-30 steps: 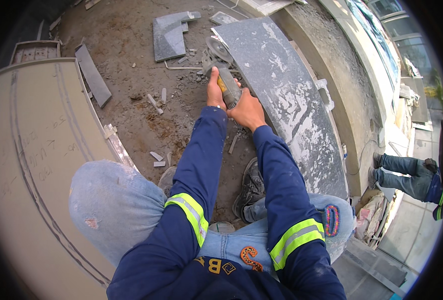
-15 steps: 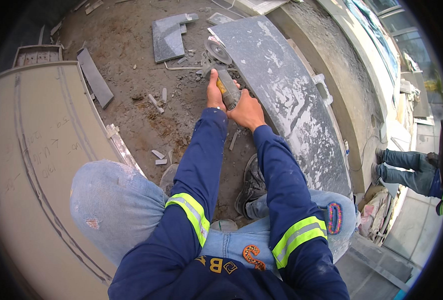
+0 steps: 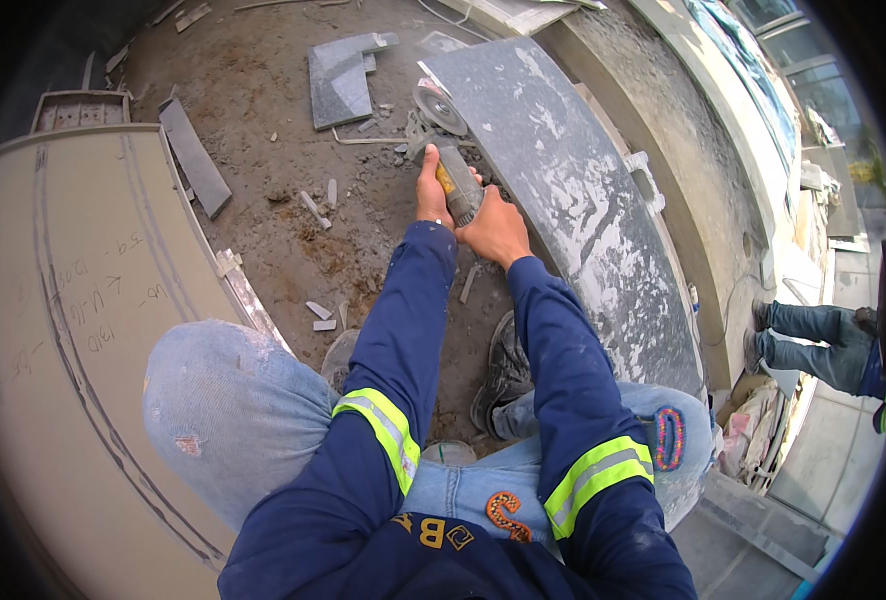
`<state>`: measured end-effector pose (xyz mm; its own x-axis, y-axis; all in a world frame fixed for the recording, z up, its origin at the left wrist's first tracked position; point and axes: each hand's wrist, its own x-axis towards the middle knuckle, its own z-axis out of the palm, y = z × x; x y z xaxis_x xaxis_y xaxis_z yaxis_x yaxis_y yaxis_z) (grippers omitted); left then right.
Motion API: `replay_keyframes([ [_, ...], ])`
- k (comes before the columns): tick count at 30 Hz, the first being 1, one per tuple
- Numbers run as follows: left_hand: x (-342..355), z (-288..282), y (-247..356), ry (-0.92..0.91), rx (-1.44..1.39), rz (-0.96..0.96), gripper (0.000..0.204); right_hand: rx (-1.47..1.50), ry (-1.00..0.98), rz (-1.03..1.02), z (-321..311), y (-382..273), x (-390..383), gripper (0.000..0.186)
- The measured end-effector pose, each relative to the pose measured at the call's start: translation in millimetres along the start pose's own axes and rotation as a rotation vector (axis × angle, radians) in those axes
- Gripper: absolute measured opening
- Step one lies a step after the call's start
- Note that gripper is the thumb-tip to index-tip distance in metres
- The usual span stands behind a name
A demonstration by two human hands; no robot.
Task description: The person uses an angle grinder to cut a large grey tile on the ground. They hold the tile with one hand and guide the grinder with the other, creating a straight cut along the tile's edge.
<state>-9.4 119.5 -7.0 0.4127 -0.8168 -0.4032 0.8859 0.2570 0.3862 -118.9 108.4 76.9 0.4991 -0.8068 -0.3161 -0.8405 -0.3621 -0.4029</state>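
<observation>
Both my hands are closed around an angle grinder (image 3: 453, 178) with a grey and yellow body. My left hand (image 3: 431, 187) grips it nearer the head, thumb along the side. Around the rear of the body wraps my right hand (image 3: 497, 228). The grinder's round disc (image 3: 440, 109) stands at the left edge of a large grey stone slab (image 3: 563, 160), near its far corner; whether it touches the stone I cannot tell. White smears and patches cover much of the slab's upper face.
An L-shaped stone offcut (image 3: 340, 95) and a long grey strip (image 3: 195, 160) lie on the dirt with small chips. A big beige panel (image 3: 23, 330) fills the left side. Beyond the slab runs a concrete ledge (image 3: 683, 130). Another person's legs (image 3: 813, 335) are at the right.
The view has shifted very slightly. My hands keep the same hold on the grinder, and the disc stays by the slab's edge.
</observation>
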Motion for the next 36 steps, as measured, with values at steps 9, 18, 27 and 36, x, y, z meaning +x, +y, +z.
replay_keyframes([
  [9, 15, -4, 6, -0.001, 0.004, 0.002, 0.065, 0.003, -0.001, 0.010, -1, -8, 11, 0.069],
  [18, 25, -2, 11, 0.025, 0.016, 0.007, 0.063, -0.005, -0.003, 0.004, 0, -12, 24, 0.069],
  [27, 33, 0, 15, 0.025, 0.004, 0.015, 0.063, -0.005, -0.022, 0.008, -1, -13, 34, 0.070],
  [36, 41, -1, 18, 0.018, 0.029, 0.023, 0.064, 0.003, -0.024, 0.016, 0, -15, 42, 0.071],
])
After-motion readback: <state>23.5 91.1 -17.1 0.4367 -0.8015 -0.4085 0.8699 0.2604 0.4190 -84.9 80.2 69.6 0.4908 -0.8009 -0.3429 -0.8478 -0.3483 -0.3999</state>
